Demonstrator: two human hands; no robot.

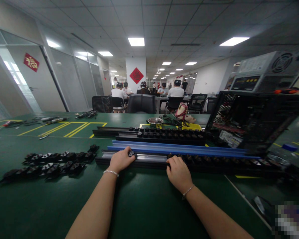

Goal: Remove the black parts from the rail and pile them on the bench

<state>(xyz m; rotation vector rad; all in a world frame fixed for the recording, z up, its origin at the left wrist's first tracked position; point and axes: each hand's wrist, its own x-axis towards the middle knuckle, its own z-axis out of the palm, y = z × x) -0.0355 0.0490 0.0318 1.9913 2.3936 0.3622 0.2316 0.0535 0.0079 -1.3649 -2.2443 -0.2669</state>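
A long black channel rail lies across the green table in front of me, its right part filled with a row of small black parts. My left hand pinches one small black part at the rail's left portion. Further right, my right hand rests on the rail with curled fingers at the left end of the row; what its fingertips grip is hidden. Between my hands a bare, shiny stretch of the channel shows. Just behind lies a blue rail. Loose black parts sit in two rows at the left.
More filled black rails lie behind the blue one. A metal bowl and a yellow tray stand farther back. An open computer case rises at the right. Tools lie far left. Several people sit beyond the table.
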